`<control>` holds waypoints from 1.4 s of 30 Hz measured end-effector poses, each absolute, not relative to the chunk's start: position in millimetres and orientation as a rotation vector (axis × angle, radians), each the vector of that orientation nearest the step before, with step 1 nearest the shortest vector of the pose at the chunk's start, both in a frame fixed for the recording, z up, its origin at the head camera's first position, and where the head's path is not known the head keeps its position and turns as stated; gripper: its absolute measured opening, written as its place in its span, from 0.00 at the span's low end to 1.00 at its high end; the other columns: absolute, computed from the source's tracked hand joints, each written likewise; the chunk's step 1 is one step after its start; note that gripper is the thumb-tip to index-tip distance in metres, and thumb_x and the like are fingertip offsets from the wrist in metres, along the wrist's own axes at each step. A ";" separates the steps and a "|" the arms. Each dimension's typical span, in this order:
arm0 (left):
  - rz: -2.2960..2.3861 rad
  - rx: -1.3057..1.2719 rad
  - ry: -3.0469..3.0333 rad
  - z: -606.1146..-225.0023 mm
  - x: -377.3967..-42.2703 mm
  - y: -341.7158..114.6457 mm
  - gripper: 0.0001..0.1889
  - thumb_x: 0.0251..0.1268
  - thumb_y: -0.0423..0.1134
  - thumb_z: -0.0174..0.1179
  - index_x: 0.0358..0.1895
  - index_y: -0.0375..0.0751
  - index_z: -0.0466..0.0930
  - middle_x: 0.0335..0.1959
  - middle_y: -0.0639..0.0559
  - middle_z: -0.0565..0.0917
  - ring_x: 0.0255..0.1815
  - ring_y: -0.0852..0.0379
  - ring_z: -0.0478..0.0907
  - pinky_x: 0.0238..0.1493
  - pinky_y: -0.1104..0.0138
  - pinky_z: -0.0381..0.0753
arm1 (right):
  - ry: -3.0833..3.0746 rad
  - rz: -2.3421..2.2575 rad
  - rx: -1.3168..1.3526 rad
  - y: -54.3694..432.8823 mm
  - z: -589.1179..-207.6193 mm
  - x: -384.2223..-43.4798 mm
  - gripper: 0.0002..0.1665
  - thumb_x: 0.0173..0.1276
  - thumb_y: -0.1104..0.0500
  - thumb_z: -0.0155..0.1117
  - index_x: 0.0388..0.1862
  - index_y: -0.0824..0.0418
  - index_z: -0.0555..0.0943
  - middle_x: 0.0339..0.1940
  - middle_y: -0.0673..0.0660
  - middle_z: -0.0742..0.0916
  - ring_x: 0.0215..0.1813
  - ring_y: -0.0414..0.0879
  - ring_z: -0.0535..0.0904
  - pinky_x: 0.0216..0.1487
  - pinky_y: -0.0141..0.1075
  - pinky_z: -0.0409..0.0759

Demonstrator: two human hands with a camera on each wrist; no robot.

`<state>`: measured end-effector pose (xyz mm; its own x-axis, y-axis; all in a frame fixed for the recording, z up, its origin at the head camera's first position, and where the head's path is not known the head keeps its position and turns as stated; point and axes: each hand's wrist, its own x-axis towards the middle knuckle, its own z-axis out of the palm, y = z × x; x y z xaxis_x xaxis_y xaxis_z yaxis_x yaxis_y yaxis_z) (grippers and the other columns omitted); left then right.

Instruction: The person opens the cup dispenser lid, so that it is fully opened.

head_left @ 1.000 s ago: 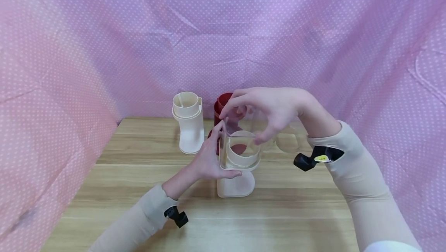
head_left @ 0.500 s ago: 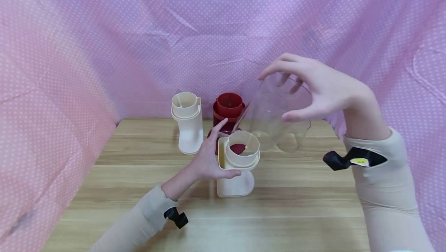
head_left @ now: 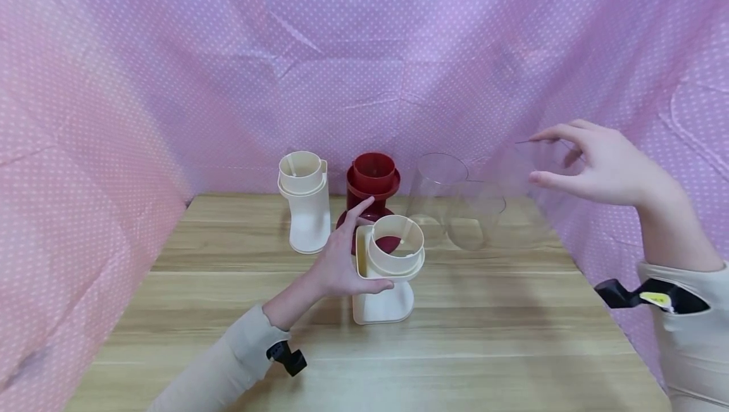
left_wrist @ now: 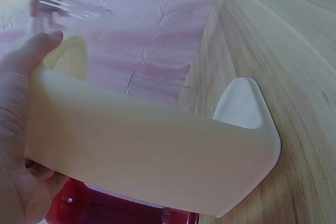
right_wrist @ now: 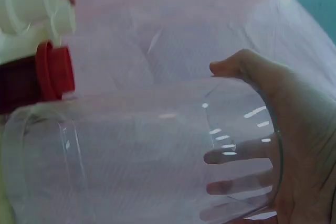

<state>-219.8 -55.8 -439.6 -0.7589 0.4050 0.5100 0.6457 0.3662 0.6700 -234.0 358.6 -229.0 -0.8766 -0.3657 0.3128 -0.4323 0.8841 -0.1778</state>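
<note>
My left hand (head_left: 344, 266) grips the upper part of a cream plastic stand (head_left: 384, 304) with a round collar on top and a flat rounded foot. The thumb lies in front of the collar and the fingers reach behind it. In the left wrist view the stand's smooth column (left_wrist: 131, 140) fills the middle. Off to the right, my right hand (head_left: 604, 162) holds a clear cylindrical container (right_wrist: 142, 156) in the air. Thumb and fingers spread around its rim end. In the head view that container is faint and blurred.
A second cream stand (head_left: 310, 222) is at the back left. A dark red stand (head_left: 374, 174) is beside it, partly hidden by my left hand. Two clear containers (head_left: 438, 168) stand behind and right of the gripped stand. Pink dotted cloth (head_left: 364, 51) surrounds the wooden table (head_left: 484, 349).
My right hand has lifted the clear container off the gripped stand and carried it to the right, past the two standing containers. My left hand has stayed on the stand.
</note>
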 end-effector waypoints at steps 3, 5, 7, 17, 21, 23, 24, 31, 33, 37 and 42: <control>-1.337 -0.943 -2.372 -439.4 -219.8 -56.1 0.74 0.31 0.53 0.89 0.85 0.64 0.47 0.67 0.50 0.80 0.68 0.53 0.76 0.47 0.64 0.88 | -2.825 0.342 0.457 376.5 -241.4 -246.1 0.36 0.68 0.43 0.75 0.70 0.57 0.81 0.58 0.68 0.83 0.42 0.50 0.86 0.39 0.36 0.77; -1.334 -0.948 -2.372 -439.6 -219.6 -56.0 0.73 0.32 0.53 0.88 0.85 0.64 0.47 0.68 0.50 0.79 0.69 0.53 0.76 0.47 0.63 0.88 | -2.854 0.351 0.358 387.0 -249.0 -253.4 0.39 0.70 0.39 0.71 0.71 0.61 0.79 0.62 0.73 0.81 0.48 0.61 0.85 0.44 0.47 0.80; -1.337 -0.951 -2.380 -439.9 -219.5 -55.8 0.72 0.32 0.54 0.88 0.85 0.66 0.48 0.68 0.51 0.79 0.70 0.53 0.75 0.47 0.63 0.88 | -2.875 0.374 0.257 396.6 -256.5 -259.7 0.43 0.72 0.35 0.67 0.72 0.64 0.76 0.65 0.77 0.79 0.56 0.71 0.80 0.51 0.62 0.79; -1.345 -0.950 -2.380 -439.5 -217.2 -55.6 0.71 0.33 0.54 0.87 0.85 0.66 0.50 0.69 0.53 0.79 0.70 0.53 0.75 0.47 0.64 0.88 | -2.928 0.354 0.035 426.9 -296.4 -290.8 0.58 0.68 0.24 0.62 0.77 0.67 0.69 0.73 0.86 0.68 0.70 0.85 0.64 0.61 0.82 0.67; -1.338 -0.958 -2.365 -439.2 -216.5 -55.1 0.69 0.33 0.53 0.88 0.85 0.65 0.52 0.70 0.53 0.78 0.71 0.52 0.75 0.47 0.64 0.88 | -2.974 0.347 0.020 433.1 -314.3 -302.8 0.61 0.66 0.22 0.63 0.79 0.67 0.67 0.74 0.88 0.65 0.71 0.87 0.62 0.61 0.83 0.65; -1.334 -0.960 -2.365 -439.3 -216.1 -55.0 0.68 0.34 0.53 0.88 0.84 0.64 0.53 0.71 0.54 0.77 0.71 0.52 0.75 0.47 0.64 0.88 | -2.992 0.364 0.015 435.3 -323.0 -307.7 0.63 0.67 0.21 0.62 0.80 0.67 0.65 0.75 0.88 0.64 0.71 0.88 0.61 0.62 0.84 0.64; -1.334 -0.960 -2.365 -439.2 -215.8 -55.1 0.68 0.35 0.53 0.87 0.84 0.64 0.54 0.72 0.54 0.77 0.72 0.52 0.75 0.48 0.64 0.88 | -2.998 0.373 0.016 436.3 -327.5 -310.4 0.63 0.67 0.22 0.62 0.80 0.68 0.65 0.74 0.89 0.64 0.71 0.88 0.61 0.63 0.83 0.64; -1.312 -0.979 -2.354 -439.4 -215.8 -55.3 0.64 0.35 0.53 0.86 0.83 0.55 0.60 0.73 0.56 0.77 0.71 0.54 0.75 0.57 0.57 0.86 | -3.021 0.424 0.018 444.0 -362.3 -328.6 0.63 0.68 0.23 0.64 0.81 0.70 0.64 0.74 0.90 0.65 0.69 0.90 0.62 0.62 0.82 0.68; -1.299 -0.983 -2.350 -439.3 -215.4 -55.4 0.63 0.35 0.54 0.86 0.82 0.54 0.62 0.73 0.57 0.77 0.71 0.55 0.75 0.62 0.55 0.84 | -3.029 0.454 0.027 445.9 -372.3 -333.5 0.64 0.68 0.23 0.64 0.81 0.70 0.63 0.74 0.89 0.66 0.70 0.89 0.63 0.64 0.80 0.69; -1.288 -0.986 -2.348 -439.3 -214.5 -55.7 0.62 0.36 0.54 0.86 0.82 0.54 0.63 0.71 0.58 0.78 0.71 0.55 0.75 0.67 0.50 0.81 | -3.046 0.524 0.042 447.7 -390.0 -338.9 0.64 0.69 0.23 0.63 0.82 0.70 0.62 0.74 0.88 0.66 0.70 0.88 0.65 0.67 0.79 0.68; -1.272 -0.991 -2.348 -439.3 -214.1 -55.3 0.62 0.36 0.54 0.86 0.83 0.55 0.62 0.72 0.57 0.78 0.71 0.56 0.75 0.68 0.49 0.80 | -3.030 0.606 0.042 445.4 -403.7 -339.4 0.63 0.70 0.25 0.63 0.81 0.73 0.62 0.75 0.88 0.65 0.72 0.87 0.63 0.70 0.79 0.64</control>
<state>-214.1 -55.3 -439.3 -0.7204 0.4320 0.5426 0.6905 0.3729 0.6198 -339.4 445.4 -403.7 -0.9983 -0.0163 0.0554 -0.0364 0.9228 -0.3836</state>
